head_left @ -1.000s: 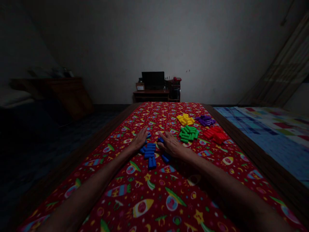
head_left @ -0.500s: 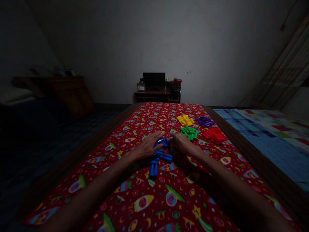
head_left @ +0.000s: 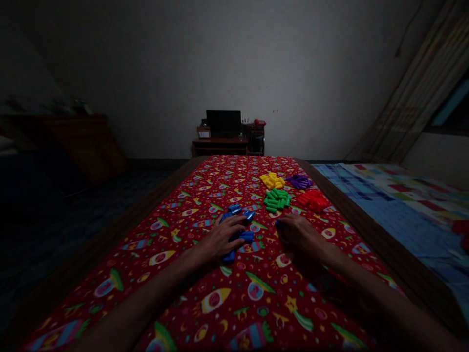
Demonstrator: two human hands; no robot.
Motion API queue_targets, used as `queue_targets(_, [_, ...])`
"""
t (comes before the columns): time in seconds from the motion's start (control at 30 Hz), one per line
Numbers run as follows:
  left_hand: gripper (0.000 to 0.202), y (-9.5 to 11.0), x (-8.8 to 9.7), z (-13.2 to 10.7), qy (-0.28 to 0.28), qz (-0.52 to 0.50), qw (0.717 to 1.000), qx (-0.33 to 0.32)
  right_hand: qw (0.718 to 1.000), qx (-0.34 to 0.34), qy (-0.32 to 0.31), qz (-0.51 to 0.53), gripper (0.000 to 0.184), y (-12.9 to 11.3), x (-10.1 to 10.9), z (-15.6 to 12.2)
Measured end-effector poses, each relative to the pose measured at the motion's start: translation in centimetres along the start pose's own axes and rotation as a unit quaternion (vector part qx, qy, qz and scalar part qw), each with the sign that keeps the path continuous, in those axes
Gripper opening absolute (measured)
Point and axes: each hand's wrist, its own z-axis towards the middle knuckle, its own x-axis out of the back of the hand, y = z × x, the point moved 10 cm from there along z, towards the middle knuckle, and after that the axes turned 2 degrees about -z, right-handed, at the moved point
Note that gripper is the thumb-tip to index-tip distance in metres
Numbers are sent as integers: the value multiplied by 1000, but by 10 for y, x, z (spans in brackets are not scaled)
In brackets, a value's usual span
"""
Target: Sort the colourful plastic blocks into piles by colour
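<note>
A loose pile of blue plastic pieces [head_left: 240, 222] lies on a red patterned cloth [head_left: 234, 293]. My left hand [head_left: 220, 238] rests flat over the near part of that pile, fingers spread and touching several blue pieces. My right hand [head_left: 298, 234] lies on the cloth to the right of the pile, fingers curled, with a bit of blue showing at its fingertips. Farther off sit sorted heaps: green pieces [head_left: 277, 199], yellow pieces [head_left: 271, 180], purple pieces [head_left: 299, 182] and red pieces [head_left: 312, 199].
The cloth covers a long wooden-edged table [head_left: 366, 215]. A blue chequered mattress [head_left: 395, 205] lies to the right, with a curtain [head_left: 417, 107] behind it. A small desk with a dark monitor [head_left: 223, 123] stands at the far wall. The room is dim.
Both hands have drawn back toward me. The blue pile has spread out, with some pieces left beyond my left hand. My right hand has moved apart from the pile to the right.
</note>
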Motion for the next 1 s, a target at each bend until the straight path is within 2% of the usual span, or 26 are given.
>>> queue_targets(0.13, [31,-3,4,0,32,-26,999,-6,989,-110,-25,-93,22,42,27,-12])
queue_targets(0.2, [29,-2,10,1,62,-41,997,-8,985,-132,-26,-107,22,48,33,-12])
queue_targets(0.23, [28,-1,13,1,77,-49,996,-11,987,-123,-12,-102,22,43,35,-9])
queue_targets(0.3, [26,2,18,1,99,-67,993,-14,995,-71,25,-68,25,16,34,2])
queue_targets(0.37, [24,4,22,1,117,-86,989,-14,999,9,32,-18,29,-27,22,15])
queue_targets(0.47, [21,8,22,1,123,-107,987,-15,992,117,-26,32,37,-92,-14,28])
queue_targets(0.53, [19,11,21,0,117,-111,987,-26,990,128,-64,17,39,-112,-35,34])
queue_targets(0.57, [18,11,22,0,115,-110,987,-32,990,116,-82,-2,37,-113,-44,36])
queue_targets(0.63, [20,7,26,-1,116,-105,987,-37,989,70,-121,-44,26,-98,-56,38])
queue_targets(0.7, [21,-2,31,-2,118,-95,988,-28,987,18,-138,-76,20,-72,-53,35])
queue_targets(0.87, [24,-24,33,-3,110,-68,992,-13,980,-110,-70,-150,26,-3,1,25])
queue_targets(1.0, [26,-31,28,-6,110,-64,992,-7,930,-246,-101,-253,27,40,29,8])
